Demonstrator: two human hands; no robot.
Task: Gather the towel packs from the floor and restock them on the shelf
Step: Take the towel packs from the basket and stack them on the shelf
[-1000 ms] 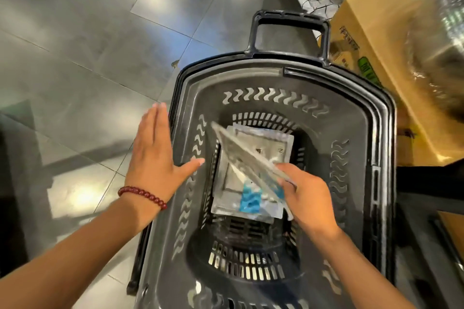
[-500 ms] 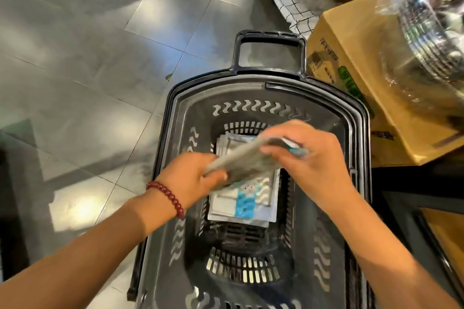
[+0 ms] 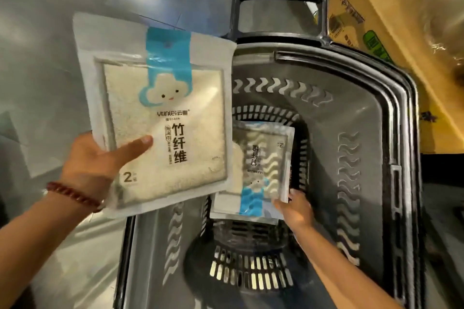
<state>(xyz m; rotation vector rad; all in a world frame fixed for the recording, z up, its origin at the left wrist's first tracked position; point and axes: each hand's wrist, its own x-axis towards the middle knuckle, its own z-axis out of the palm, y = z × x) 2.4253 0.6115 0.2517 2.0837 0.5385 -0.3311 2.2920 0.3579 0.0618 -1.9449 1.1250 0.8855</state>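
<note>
The left hand [image 3: 93,165], thumb across the front, grips a bamboo-fibre towel pack [image 3: 160,118] raised over the left rim of the shopping basket [image 3: 391,113], while the right hand [image 3: 296,211] pinches a corner of a second towel pack [image 3: 266,158] lying inside it, with a cardboard box [image 3: 376,15] beyond.

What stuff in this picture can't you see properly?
Head view only:
1. Left hand: fingers behind the held towel pack; only the thumb shows.
2. Right hand: fingertips hidden under the top pack in the basket, so its grip is unclear.
3. Packs underneath: count covered by the top pack.
4. Cardboard box: cut off by the right edge, print blurred.
5. Shelf: out of frame.
</note>
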